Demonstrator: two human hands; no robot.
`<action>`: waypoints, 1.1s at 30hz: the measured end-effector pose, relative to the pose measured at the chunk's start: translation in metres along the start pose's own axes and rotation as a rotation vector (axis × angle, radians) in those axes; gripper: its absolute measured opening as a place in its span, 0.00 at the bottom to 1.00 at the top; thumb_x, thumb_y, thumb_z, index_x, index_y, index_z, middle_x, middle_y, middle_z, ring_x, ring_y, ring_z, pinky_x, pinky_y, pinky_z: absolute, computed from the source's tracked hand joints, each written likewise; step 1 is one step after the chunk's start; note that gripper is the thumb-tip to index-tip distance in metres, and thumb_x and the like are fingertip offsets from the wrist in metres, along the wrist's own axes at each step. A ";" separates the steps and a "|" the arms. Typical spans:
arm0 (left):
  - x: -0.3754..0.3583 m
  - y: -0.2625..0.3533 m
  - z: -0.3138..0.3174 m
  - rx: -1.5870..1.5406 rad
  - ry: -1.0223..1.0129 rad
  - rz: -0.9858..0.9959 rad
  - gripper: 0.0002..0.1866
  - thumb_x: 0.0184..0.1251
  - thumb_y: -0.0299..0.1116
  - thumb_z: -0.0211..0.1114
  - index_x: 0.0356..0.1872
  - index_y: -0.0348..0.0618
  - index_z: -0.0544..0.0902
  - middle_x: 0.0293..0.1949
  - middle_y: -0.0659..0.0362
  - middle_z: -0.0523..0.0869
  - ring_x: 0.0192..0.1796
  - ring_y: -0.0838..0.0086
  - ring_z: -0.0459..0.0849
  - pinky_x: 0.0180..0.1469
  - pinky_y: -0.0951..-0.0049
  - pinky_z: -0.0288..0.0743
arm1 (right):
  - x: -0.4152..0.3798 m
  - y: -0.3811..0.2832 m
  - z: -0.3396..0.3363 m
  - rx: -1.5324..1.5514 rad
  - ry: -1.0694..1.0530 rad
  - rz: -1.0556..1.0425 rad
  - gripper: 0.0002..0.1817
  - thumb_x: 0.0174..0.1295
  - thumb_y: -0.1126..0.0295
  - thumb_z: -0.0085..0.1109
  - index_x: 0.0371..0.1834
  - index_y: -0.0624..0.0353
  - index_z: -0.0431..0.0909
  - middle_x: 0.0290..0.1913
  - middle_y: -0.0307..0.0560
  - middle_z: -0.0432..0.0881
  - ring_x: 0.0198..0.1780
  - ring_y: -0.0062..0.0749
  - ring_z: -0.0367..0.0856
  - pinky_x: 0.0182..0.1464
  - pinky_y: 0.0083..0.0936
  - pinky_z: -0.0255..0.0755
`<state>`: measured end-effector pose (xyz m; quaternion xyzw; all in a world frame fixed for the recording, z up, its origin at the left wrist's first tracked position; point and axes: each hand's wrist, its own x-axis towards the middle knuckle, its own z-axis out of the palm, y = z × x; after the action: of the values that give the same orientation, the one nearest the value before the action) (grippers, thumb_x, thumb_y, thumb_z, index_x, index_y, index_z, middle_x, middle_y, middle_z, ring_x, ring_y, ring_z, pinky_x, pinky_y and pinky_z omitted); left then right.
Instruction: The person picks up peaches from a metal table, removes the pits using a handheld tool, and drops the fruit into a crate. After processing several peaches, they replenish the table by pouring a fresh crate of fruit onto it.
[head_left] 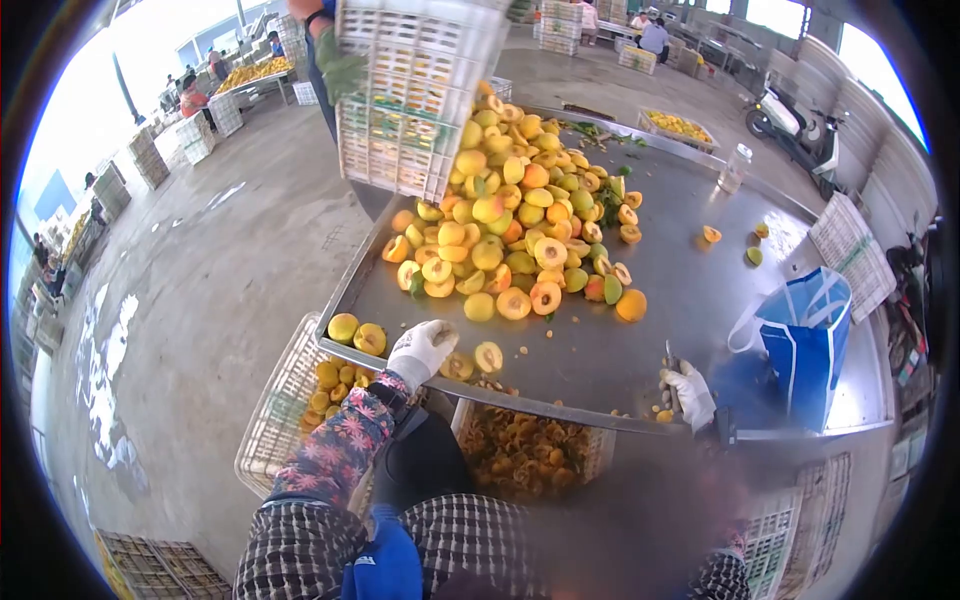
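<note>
My left hand, in a white glove, is at the near edge of the metal table. Its fingers are curled; what they hold, if anything, is hidden. Beside it lie a peach half and, to its left, two yellow-green peaches. My right hand, also gloved, is low over the table's near edge, closed around a slim metal tool whose tip points away from me. Small peach stones lie near it. Ahead of my hands rises a big heap of whole and halved peaches.
Another person's green-gloved hand holds a tilted white plastic crate over the heap. Below the table edge are a crate of peaches and a crate of brownish scraps. A blue bag and a clear bottle stand right.
</note>
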<state>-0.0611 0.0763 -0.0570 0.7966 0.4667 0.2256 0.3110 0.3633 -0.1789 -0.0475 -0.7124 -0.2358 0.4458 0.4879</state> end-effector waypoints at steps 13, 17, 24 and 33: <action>-0.002 0.005 -0.004 -0.007 -0.040 -0.031 0.16 0.66 0.43 0.63 0.47 0.43 0.85 0.44 0.49 0.87 0.49 0.57 0.85 0.52 0.63 0.77 | -0.003 0.015 0.002 -0.016 0.000 -0.005 0.18 0.68 0.64 0.58 0.57 0.59 0.71 0.30 0.39 0.76 0.21 0.21 0.75 0.23 0.21 0.75; -0.002 0.004 -0.005 -0.016 -0.047 -0.026 0.16 0.66 0.43 0.62 0.46 0.43 0.85 0.44 0.49 0.87 0.49 0.57 0.86 0.52 0.64 0.77 | -0.003 0.013 0.002 -0.043 0.010 0.014 0.19 0.68 0.64 0.57 0.58 0.59 0.71 0.30 0.39 0.76 0.21 0.21 0.75 0.22 0.20 0.73; -0.002 0.005 -0.005 -0.026 -0.026 -0.005 0.15 0.65 0.39 0.64 0.45 0.40 0.85 0.40 0.50 0.89 0.46 0.60 0.87 0.49 0.67 0.78 | -0.006 0.010 0.003 -0.038 0.018 0.022 0.18 0.68 0.63 0.58 0.57 0.58 0.71 0.30 0.39 0.76 0.21 0.21 0.76 0.21 0.20 0.72; -0.003 0.009 -0.007 -0.004 -0.060 -0.035 0.17 0.66 0.43 0.63 0.46 0.42 0.85 0.42 0.49 0.88 0.47 0.58 0.86 0.51 0.64 0.77 | -0.007 0.008 0.005 -0.045 0.030 0.025 0.16 0.68 0.62 0.59 0.53 0.56 0.71 0.29 0.37 0.76 0.20 0.19 0.75 0.19 0.17 0.70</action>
<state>-0.0618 0.0729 -0.0456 0.7941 0.4705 0.1969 0.3306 0.3549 -0.1858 -0.0524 -0.7328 -0.2294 0.4358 0.4696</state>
